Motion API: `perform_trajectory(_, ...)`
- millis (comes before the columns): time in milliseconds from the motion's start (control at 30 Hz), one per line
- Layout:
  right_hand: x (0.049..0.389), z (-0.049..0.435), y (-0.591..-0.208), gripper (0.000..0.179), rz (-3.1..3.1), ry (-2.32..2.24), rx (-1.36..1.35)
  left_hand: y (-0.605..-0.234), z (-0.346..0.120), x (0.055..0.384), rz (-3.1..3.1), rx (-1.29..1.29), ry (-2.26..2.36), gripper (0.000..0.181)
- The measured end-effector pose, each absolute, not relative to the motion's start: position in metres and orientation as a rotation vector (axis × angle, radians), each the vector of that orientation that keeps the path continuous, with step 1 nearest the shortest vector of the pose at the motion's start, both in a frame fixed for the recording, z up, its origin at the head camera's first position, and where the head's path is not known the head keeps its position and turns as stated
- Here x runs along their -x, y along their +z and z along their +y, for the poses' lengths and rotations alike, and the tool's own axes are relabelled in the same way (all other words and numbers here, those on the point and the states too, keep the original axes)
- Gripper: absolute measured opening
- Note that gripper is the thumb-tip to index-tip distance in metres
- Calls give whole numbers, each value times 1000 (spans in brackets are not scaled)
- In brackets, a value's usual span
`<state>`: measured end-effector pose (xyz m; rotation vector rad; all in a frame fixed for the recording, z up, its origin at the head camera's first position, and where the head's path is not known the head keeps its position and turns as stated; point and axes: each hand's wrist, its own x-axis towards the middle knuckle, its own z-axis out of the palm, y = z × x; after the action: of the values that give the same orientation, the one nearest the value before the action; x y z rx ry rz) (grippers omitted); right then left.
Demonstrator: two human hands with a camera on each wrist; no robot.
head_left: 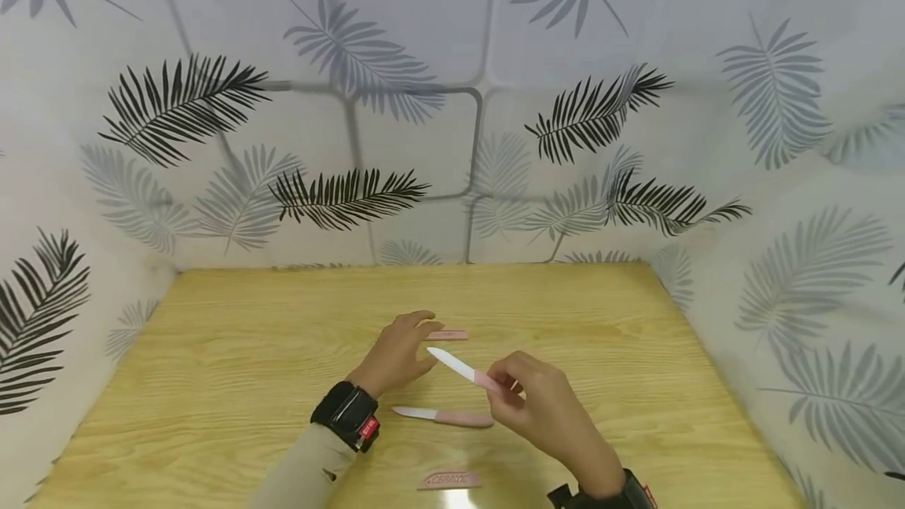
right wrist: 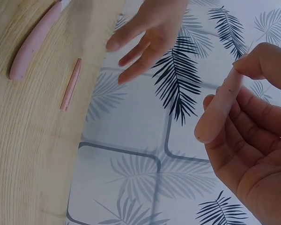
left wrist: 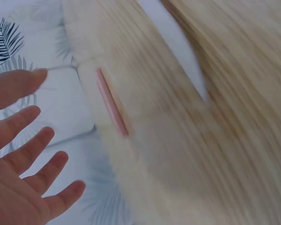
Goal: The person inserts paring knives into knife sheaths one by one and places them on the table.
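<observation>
In the head view my right hand [head_left: 540, 403] holds a small knife [head_left: 452, 364] by its pink handle, the white blade pointing up and left toward my left hand. Thumb and fingers pinch that handle [right wrist: 220, 108] in the right wrist view. My left hand [head_left: 397, 356], fingers spread and empty in the left wrist view, hovers beside a narrow pink blade cover [head_left: 449, 335]. A second knife [head_left: 459, 418], also white-bladed and pink-handled, lies on the table between my forearms. Nearer to me lies another pink cover [head_left: 450, 481], with lettering that reads "CERAMIC".
The wood-grain table [head_left: 233, 352] spreads out to both sides of my hands. Behind it and along its sides hangs a pale cloth [head_left: 438, 140] printed with grey and black leaves. Bands with dark cases are strapped to both wrists.
</observation>
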<state>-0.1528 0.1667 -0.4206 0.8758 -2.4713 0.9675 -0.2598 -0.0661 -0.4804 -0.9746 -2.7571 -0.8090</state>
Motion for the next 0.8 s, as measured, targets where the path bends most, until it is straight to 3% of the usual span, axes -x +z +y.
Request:
perform_trajectory(167,150,166,-423,12,-2458,975,-873,-476,-51,279,-2826,1046,-845,56)
perform_trajectory(367,151,168,-422,14,-2442,961,-866,-473,-39,294,-2913,943,-725,56)
perform_trajectory(800,150,175,-417,14,-2513,995,-812,-504,-23,308,-2898,821,-688,59)
